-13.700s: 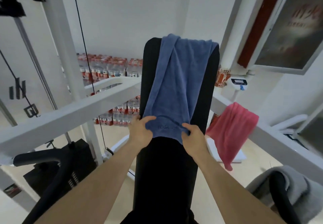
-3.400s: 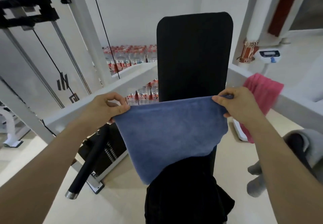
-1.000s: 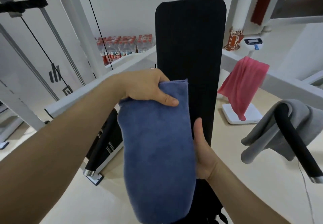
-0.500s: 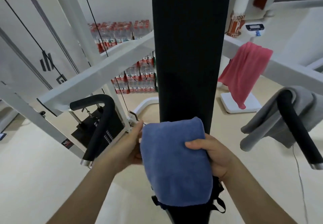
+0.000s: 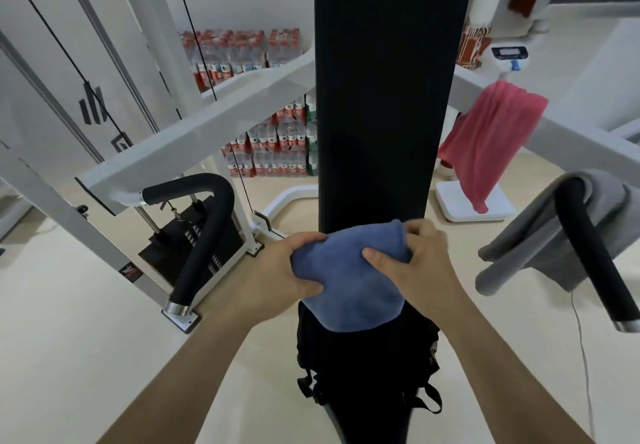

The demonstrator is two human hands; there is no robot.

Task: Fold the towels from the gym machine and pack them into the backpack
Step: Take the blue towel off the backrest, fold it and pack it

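- I am looking down from the head camera at two bare hands working above the lower end of a tall black padded bench (image 5: 388,97) on a white gym machine (image 5: 194,128).
- Between the hands is a blue towel (image 5: 349,291), folded into a thick, compact bundle and held just in front of the pad.
- My left hand (image 5: 287,274) has its fingers curled tight around the bundle's left edge, bunching the cloth.
- My right hand (image 5: 419,260) pinches the right side, thumb on the front face, fingers wrapped behind the top corner.
- Directly below the towel I can see a black backpack (image 5: 367,360) with dangling straps, resting against the bottom of the bench. I cannot tell whether its top is open; the towel covers that part.
- My reading: folding of this first towel looks finished, and it is about to be pushed down into the bag, but it is not yet inside.
- Two towels remain on the machine, both unfolded. A pink towel (image 5: 491,138) hangs over the white arm on the right, well apart from the hands.
- A grey towel (image 5: 540,232) is draped over the black foam handle (image 5: 588,253) at the right, nearer to me.
- So roughly a third of the job looks close to done.
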